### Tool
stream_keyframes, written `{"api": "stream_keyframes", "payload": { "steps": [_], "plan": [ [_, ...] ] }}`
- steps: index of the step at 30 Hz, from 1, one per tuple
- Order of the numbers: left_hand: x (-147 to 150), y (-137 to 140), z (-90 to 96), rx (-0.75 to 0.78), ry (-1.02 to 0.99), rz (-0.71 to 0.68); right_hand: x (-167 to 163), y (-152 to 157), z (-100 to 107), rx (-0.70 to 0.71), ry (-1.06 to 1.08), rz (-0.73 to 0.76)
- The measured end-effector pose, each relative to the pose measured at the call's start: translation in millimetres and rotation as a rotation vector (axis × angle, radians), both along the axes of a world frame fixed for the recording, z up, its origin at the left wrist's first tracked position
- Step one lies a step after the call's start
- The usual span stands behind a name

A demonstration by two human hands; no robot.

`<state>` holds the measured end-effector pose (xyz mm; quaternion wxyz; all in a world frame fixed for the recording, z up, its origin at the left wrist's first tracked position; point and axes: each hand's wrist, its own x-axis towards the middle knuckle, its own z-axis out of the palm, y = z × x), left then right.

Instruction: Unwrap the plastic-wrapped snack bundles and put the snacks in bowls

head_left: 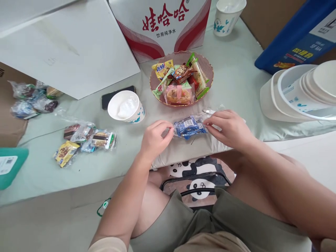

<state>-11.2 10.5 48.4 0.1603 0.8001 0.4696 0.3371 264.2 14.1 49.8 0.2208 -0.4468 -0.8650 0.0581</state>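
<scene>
A clear plastic bag with blue snack packets (189, 126) in it lies near the table's front edge. My left hand (156, 139) pinches the bag's left end between thumb and fingertips. At the other end, the fingers of my right hand (229, 128) are closed on the clear plastic. Just behind the bag stands a pink ribbed bowl (154, 91) of wrapped snacks, among them a yellow cookie packet (163, 69) and a pink-wrapped cake (179, 94). More loose clear plastic shows under and beside my right hand.
Left of my hands are a paper cup (126, 107) holding plastic, a dark phone (106, 100) and bagged snacks (89, 136). Further left lie more bagged snacks (34, 99). White tubs (270, 92) with stacked cups stand right. A white-and-red carton (165, 42) stands behind the bowl.
</scene>
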Motion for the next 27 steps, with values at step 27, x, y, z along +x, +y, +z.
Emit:
{"api": "stream_keyframes", "payload": {
  "steps": [27],
  "plan": [
    [-32,24,-9.4,-0.348,0.148,0.479,-37,-16,16,-0.074,-0.100,0.006]
  ]
}}
